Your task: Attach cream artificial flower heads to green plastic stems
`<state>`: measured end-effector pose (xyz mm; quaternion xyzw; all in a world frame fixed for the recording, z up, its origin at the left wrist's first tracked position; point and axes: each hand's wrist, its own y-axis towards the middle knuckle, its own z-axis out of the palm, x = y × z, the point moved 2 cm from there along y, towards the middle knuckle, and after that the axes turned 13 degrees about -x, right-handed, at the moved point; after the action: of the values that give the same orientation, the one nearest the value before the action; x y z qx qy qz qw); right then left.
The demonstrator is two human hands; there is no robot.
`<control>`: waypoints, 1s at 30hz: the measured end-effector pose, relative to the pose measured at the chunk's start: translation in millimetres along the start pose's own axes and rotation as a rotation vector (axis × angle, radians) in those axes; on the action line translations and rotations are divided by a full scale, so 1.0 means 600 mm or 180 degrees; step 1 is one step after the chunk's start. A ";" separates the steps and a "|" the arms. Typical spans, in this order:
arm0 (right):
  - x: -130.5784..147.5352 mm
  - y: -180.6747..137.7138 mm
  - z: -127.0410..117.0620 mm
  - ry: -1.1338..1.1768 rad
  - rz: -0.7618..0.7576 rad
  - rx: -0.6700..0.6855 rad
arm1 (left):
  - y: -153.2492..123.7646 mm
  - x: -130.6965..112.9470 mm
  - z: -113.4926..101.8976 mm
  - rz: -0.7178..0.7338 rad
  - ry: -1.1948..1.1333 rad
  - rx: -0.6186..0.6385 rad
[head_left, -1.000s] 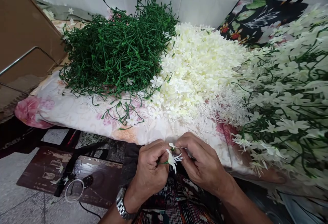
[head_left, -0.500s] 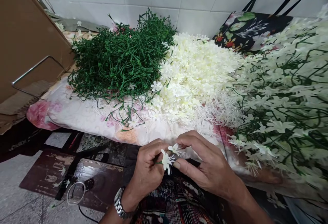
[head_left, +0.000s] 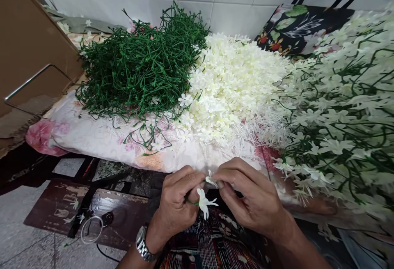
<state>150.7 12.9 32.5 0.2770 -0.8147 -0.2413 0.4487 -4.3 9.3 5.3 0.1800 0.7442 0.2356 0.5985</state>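
Note:
My left hand (head_left: 175,205), with a watch on its wrist, is closed around a thin green stem that carries a white flower (head_left: 203,203). My right hand (head_left: 249,197) pinches a second small white blossom (head_left: 211,179) right against the left fingertips. Both hands hover over my patterned lap, just in front of the floral cloth's edge (head_left: 98,141). On that cloth lie a heap of bare green stems (head_left: 138,63) and a heap of loose white blossoms (head_left: 237,84).
A mass of finished flower sprigs (head_left: 341,113) fills the right side. A dark floral bag (head_left: 298,26) leans on the tiled wall. A brown board (head_left: 27,39) with a metal handle stands at left. A dark low board (head_left: 92,215) with a ring lies on the floor.
The hands have stayed together over my lap. The stem's flower has dropped slightly, and my right fingers have closed tighter on the second blossom against the left fingertips.

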 end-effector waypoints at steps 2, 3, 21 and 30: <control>0.000 0.000 0.000 0.0014 0.0047 0.0006 | -0.001 0.001 -0.001 -0.0049 0.0035 0.0020; 0.000 0.001 0.000 0.0047 0.0084 0.0027 | -0.002 0.001 -0.002 -0.0081 0.0047 0.0031; 0.002 0.007 -0.008 0.0157 0.0248 0.0052 | -0.001 0.002 -0.002 -0.0037 0.0107 0.0066; -0.002 0.009 -0.002 0.0071 0.0208 0.0081 | -0.004 0.008 0.002 0.0002 0.0051 0.0040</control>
<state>150.8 17.2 35.7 0.2585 -0.8213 -0.2130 0.4618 -4.1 10.1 0.2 0.1821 0.7504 0.2326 0.5913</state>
